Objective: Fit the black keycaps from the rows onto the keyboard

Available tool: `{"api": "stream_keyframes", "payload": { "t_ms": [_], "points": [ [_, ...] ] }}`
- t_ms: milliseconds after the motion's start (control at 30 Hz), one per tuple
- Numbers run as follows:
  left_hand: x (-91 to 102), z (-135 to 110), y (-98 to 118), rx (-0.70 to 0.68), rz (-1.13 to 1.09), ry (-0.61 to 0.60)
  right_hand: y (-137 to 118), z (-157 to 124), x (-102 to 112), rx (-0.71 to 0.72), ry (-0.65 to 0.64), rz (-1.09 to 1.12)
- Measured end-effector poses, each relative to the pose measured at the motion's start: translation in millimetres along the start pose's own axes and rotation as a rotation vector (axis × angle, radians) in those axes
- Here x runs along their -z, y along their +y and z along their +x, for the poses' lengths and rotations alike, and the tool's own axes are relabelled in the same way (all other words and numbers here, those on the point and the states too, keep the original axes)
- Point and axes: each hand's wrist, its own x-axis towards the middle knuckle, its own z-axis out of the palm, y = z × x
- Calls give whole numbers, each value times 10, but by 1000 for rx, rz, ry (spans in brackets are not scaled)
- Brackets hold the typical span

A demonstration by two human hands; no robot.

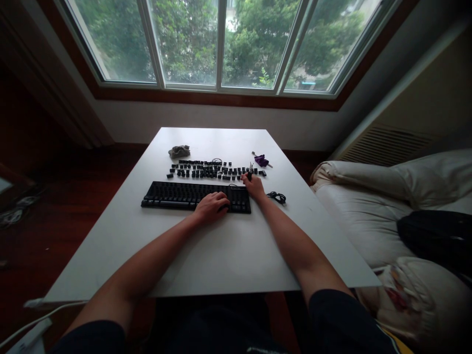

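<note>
A black keyboard (173, 192) lies across the middle of the white counter (224, 260), its long side facing the person. The left hand (212, 206) rests palm down on it, right of the middle, fingers bent over the keys; whether they pinch anything, I cannot tell. The right hand (254, 187) is at the keyboard's far right corner, pinching a small dark tool (250, 175) with thin, pale prongs pointing away from the person (too small to make out fully).

Beyond the keyboard, loose black keycaps (206, 172) sit in rough rows. A crumpled grey cloth (179, 151) lies past them to the left, and a purple bundle (261, 160) to the right. A coiled black cable (277, 197) lies just right of the right hand. A window (188, 44) stands beyond the counter, with a pale sofa (350, 216) on the right.
</note>
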Motion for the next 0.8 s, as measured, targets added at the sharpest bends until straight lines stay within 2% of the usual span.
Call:
{"api": "stream_keyframes", "payload": {
  "t_ms": [800],
  "points": [
    [-19,-4,-19,-10,8,2,9,14,-5,-24,-34,-9]
  ]
}}
